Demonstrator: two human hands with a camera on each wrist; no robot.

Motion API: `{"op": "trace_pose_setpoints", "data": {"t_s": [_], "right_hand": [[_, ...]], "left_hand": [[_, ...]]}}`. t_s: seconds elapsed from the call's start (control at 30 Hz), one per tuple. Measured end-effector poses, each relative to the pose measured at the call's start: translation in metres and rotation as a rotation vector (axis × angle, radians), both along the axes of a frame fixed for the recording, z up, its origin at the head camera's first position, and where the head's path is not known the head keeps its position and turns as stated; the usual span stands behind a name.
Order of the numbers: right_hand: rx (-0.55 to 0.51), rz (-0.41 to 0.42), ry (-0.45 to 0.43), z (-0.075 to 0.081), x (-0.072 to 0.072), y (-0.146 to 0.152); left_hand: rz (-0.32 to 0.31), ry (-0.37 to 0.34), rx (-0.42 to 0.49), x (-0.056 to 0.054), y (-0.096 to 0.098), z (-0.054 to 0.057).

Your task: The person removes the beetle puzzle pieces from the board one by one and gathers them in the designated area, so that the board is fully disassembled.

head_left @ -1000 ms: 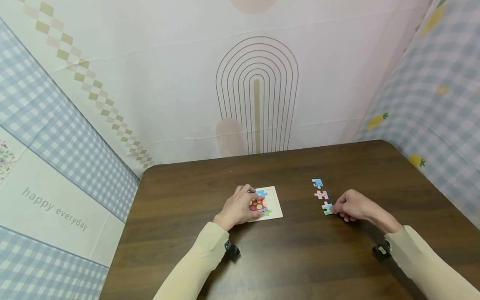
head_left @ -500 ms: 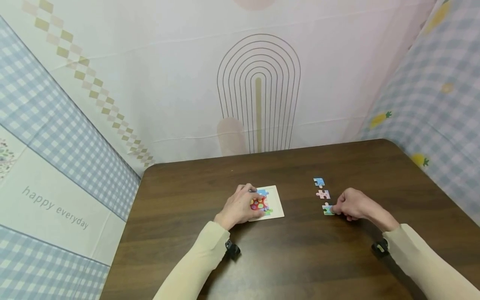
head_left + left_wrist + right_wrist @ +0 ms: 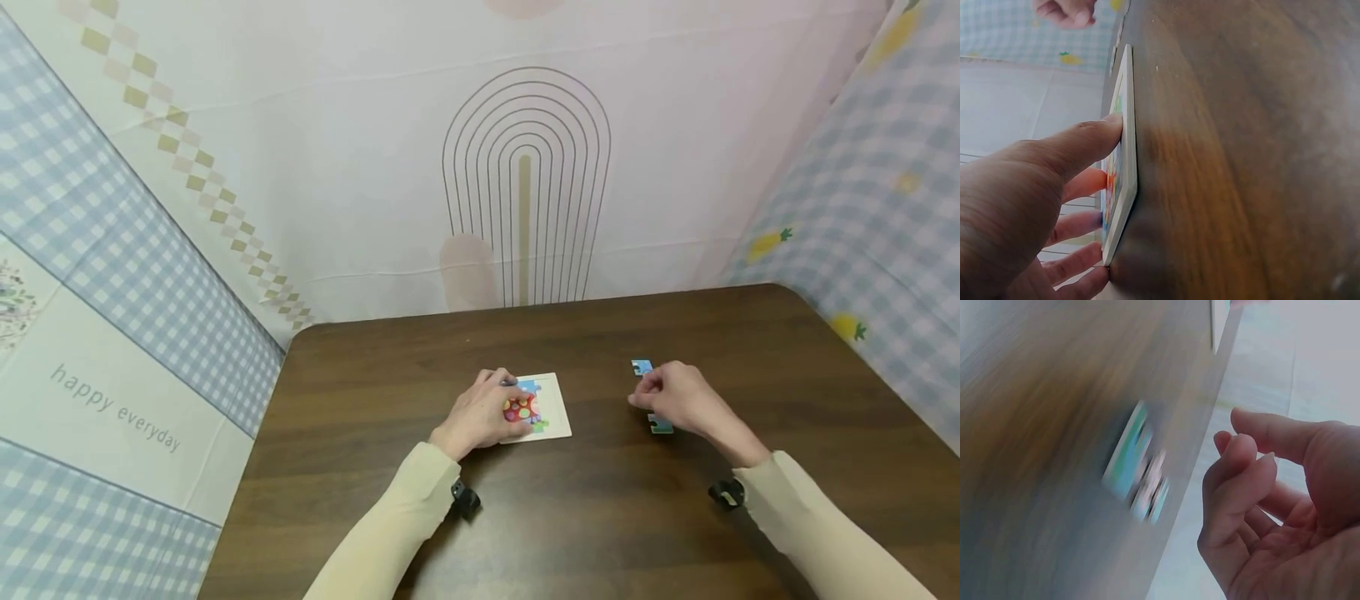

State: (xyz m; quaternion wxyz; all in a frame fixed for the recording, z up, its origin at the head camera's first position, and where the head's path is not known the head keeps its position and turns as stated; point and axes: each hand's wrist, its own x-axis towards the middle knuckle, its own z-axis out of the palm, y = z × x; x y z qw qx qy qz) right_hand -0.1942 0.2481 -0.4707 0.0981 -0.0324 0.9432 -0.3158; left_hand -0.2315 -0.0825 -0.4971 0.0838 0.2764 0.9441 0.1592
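My left hand (image 3: 482,414) rests on a small pale puzzle tray (image 3: 557,414), its thumb pressing the near edge and its fingers spread along the left side. Joined puzzle pieces (image 3: 522,408) in the tray show a red shape with coloured dots and bits of blue and green. To the right, my right hand (image 3: 681,397) hovers over loose pieces, fingers loosely bent, thumb apart, nothing between them. A blue piece (image 3: 641,367) lies beyond it and a blue-green piece (image 3: 661,424) on the near side. A pink piece (image 3: 1147,487), covered by the hand in the head view, shows blurred between them in the right wrist view.
Everything lies on a dark brown wooden table (image 3: 360,408) with rounded far corners. A white patterned cloth (image 3: 360,183) hangs behind it, with checked cloth (image 3: 847,208) on the right. Each wrist wears a small black camera (image 3: 465,500).
My right hand has let go of the nearest blue-green piece, lifted, and moved left and away over the pink piece. The left hand and tray stay in place while the head view shifts slightly.
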Motion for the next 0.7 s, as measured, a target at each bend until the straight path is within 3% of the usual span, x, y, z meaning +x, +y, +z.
{"op": "trace_pose_setpoints", "data": {"t_s": [0.3, 0.57, 0.63, 0.7], "right_hand": [[0.021, 0.095, 0.186, -0.012, -0.027, -0.067], [0.041, 0.193, 0.222, -0.021, -0.044, -0.104], [0.038, 0.214, 0.23, -0.024, -0.047, -0.11], [0.042, 0.223, 0.231, -0.026, -0.05, -0.115]], "left_hand": [[0.0, 0.013, 0.005, 0.002, -0.002, -0.004], [0.004, 0.023, 0.043, 0.0, -0.003, -0.009], [0.002, 0.028, 0.062, -0.001, -0.004, -0.014], [-0.007, 0.051, 0.086, -0.006, -0.006, -0.026]]}}
